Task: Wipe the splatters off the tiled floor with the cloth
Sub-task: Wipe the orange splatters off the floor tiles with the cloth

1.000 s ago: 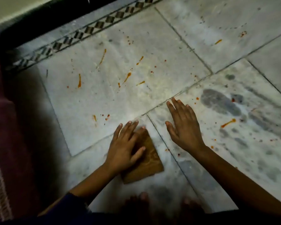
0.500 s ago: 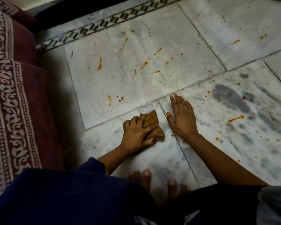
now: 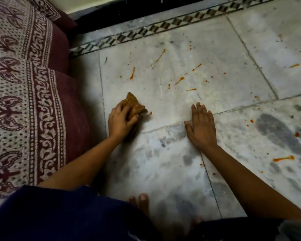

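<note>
My left hand (image 3: 121,120) grips a bunched brown cloth (image 3: 135,105) and holds it against the pale marble floor (image 3: 215,80), near the left edge of the large tile. A small orange spot (image 3: 150,113) lies just right of the cloth. Orange splatters (image 3: 179,80) streak the same tile farther ahead, and a longer streak (image 3: 283,158) marks the tile at the right. Flat on the floor, my right hand (image 3: 201,126) rests with straight fingers across a tile joint, holding nothing.
A maroon cushion with a patterned cover (image 3: 24,101) lines the left side, close to my left hand. A checkered border strip (image 3: 163,26) and a dark wall base run along the far edge. My bare toes (image 3: 141,200) show at the bottom.
My left hand went from pressing the flat cloth to bunching it, then slid it left and forward onto the large tile. My right hand stayed flat on the floor. The view shifted.
</note>
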